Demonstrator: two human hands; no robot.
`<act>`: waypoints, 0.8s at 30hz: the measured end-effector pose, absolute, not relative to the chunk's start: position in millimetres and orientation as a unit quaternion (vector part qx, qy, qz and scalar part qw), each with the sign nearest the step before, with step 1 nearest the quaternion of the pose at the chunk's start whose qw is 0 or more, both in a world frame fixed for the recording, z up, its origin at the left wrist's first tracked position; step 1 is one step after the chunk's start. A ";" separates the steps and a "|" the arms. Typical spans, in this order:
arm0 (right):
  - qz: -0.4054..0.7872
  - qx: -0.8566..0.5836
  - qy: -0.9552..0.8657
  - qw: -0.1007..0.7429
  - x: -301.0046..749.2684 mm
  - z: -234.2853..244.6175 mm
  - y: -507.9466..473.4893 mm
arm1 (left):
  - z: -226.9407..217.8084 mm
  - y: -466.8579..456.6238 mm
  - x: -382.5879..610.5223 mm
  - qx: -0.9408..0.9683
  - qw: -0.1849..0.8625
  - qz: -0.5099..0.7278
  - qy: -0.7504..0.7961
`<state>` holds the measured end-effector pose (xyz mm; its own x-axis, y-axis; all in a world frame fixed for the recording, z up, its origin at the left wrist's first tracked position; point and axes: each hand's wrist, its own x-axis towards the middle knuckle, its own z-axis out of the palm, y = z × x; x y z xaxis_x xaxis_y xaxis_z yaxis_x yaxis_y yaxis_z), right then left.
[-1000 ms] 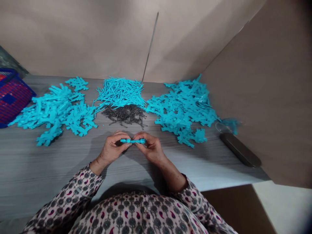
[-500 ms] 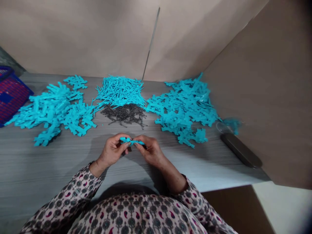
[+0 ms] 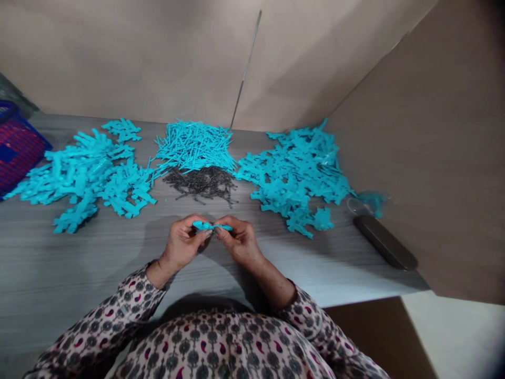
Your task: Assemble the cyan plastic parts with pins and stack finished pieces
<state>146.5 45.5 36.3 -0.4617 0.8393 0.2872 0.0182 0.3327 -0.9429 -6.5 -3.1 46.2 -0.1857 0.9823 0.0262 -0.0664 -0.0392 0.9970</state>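
Between my fingertips is a small turquoise plastic piece, held level above the table in front of my body. My left hand pinches its left end between thumb and fingers. My right hand grips the right end, thumb close to the left thumb. Fingers cover the middle, so I cannot tell whether it is one part or two joined. Just beyond my hands lies a heap of dark grey thin pins, with a pile of thin turquoise sticks behind it.
Piles of flat turquoise pieces lie at left and right. A blue and red basket stands at the far left. A dark elongated case rests by the right panel. A wall closes off the back of the table.
Both hands stay in nearly the same place, with the thumbs slightly closer and the turquoise piece turned a little. The whole view has shifted slightly.
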 end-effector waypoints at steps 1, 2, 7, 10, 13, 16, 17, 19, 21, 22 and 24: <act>0.477 -0.299 -0.710 0.422 146.9 37.1 44.7 | 46.7 -3.0 -7.7 0.437 0.471 0.568 0.514; 0.458 -0.289 -0.724 0.426 147.9 38.4 43.6 | 47.4 -2.9 -9.1 0.431 0.486 0.566 0.508; 0.371 -0.236 -0.783 0.439 154.4 46.3 38.8 | 47.8 -1.2 -15.1 0.391 0.576 0.547 0.465; 0.362 -0.235 -0.789 0.437 154.7 46.4 39.6 | 45.8 0.8 -16.0 0.376 0.592 0.546 0.458; 0.377 -0.246 -0.779 0.436 153.9 43.7 42.8 | 45.9 2.5 -15.6 0.377 0.586 0.542 0.469; 0.405 -0.258 -0.764 0.430 154.1 41.3 45.5 | 48.1 2.9 -16.0 0.387 0.578 0.535 0.480; 0.412 -0.263 -0.760 0.428 154.4 40.8 46.1 | 48.7 2.7 -16.5 0.391 0.575 0.534 0.482; 0.421 -0.269 -0.755 0.425 155.0 40.5 46.6 | 49.2 2.0 -17.7 0.398 0.567 0.532 0.486; 0.426 -0.271 -0.754 0.421 155.4 41.2 46.7 | 48.9 1.1 -18.7 0.403 0.556 0.533 0.494; 0.428 -0.270 -0.755 0.417 155.5 41.8 46.6 | 48.6 0.7 -18.9 0.404 0.551 0.533 0.499; 0.434 -0.266 -0.758 0.409 155.6 43.2 46.4 | 48.6 0.1 -18.5 0.406 0.541 0.533 0.508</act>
<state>155.6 46.4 43.2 -0.5251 0.7568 0.3892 0.0482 0.4830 -0.8743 -18.5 0.1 48.6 -0.0841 0.9896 -0.1163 -0.1650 0.1013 0.9811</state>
